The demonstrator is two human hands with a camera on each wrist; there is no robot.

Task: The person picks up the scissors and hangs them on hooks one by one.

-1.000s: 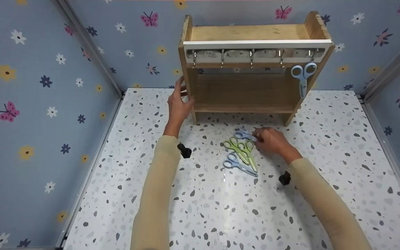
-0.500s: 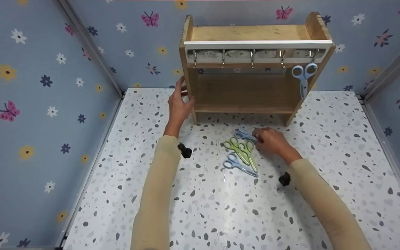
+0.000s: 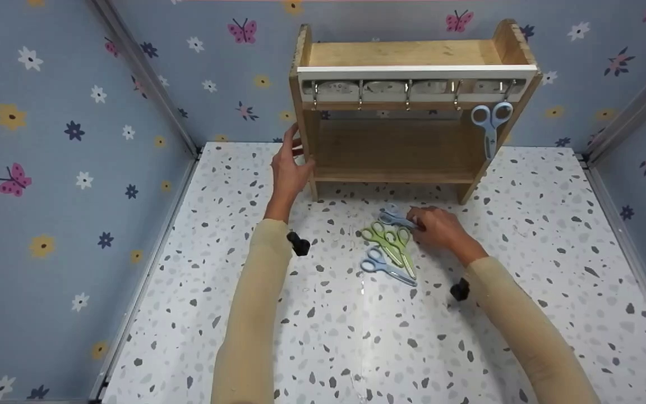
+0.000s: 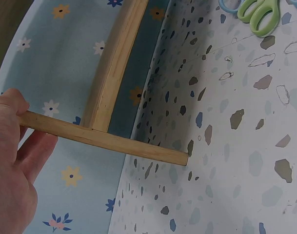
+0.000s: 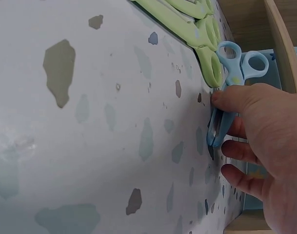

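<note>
A small wooden shelf [image 3: 396,148] stands against the back wall, and my left hand [image 3: 290,171] grips its left side panel. The left wrist view shows the panel [image 4: 114,143] between thumb and fingers. In front of the shelf, my right hand [image 3: 441,227] pinches a pair of blue scissors [image 5: 235,73] near the blades, handle loops pointing away from the palm. Two pairs of green scissors [image 3: 405,258] lie overlapping beside it, with another blue pair [image 3: 393,271] nearest me. One more pair of blue scissors [image 3: 490,132] hangs by a loop from the rightmost hook.
A white rail [image 3: 413,71] with several metal hooks runs across the shelf's upper front. The speckled white tabletop [image 3: 323,336] is bounded by flower-patterned walls [image 3: 76,213] at left, back and right.
</note>
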